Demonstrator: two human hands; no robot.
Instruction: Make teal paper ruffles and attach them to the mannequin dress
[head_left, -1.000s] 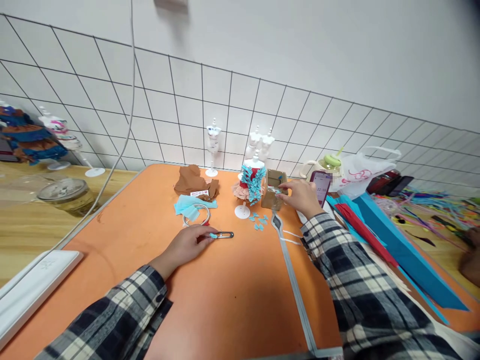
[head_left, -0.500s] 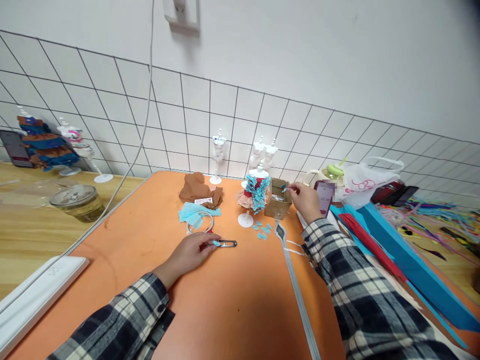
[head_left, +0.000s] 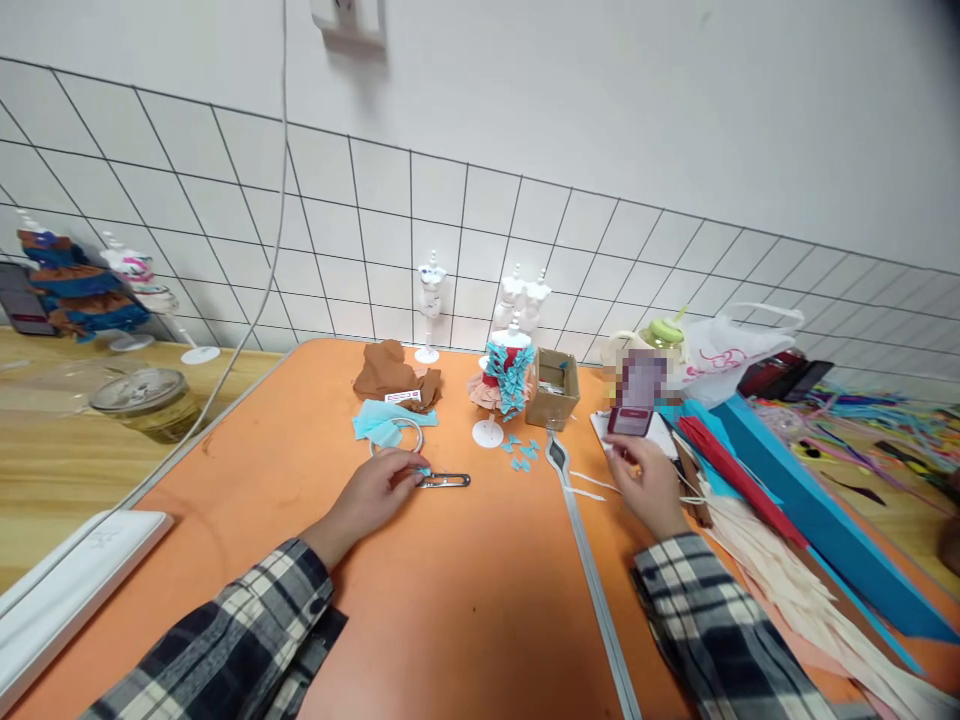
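Note:
My left hand (head_left: 373, 492) is closed in a pinch on a small blue piece (head_left: 425, 471), just its edge showing at the fingertips. Under those fingertips lies a slim black tool (head_left: 448, 481) with a long oval opening; its other end is hidden. My right hand (head_left: 649, 487) has loosely curled fingers, apart, beside a white pad (head_left: 660, 432) and below a phone (head_left: 639, 385). Between the hands, several small blue bows (head_left: 523, 456) lie on the orange table. Behind them stands a mini dress form (head_left: 510, 372) in red, blue and peach ruffles.
A cardboard box (head_left: 553, 400) stands right of the dress form. Brown fabric (head_left: 386, 370), light blue cloth (head_left: 377, 425) and a white ring (head_left: 409, 430) lie left. A grey zipper (head_left: 592, 570) runs down the table. Fabric strips (head_left: 780, 570) cover the right side. A cable (head_left: 281, 200) hangs left.
My right hand has left the box, where it held a blue scrap, and moved down and right to the white pad, its fingers now apart. My left hand stays at the black tool.

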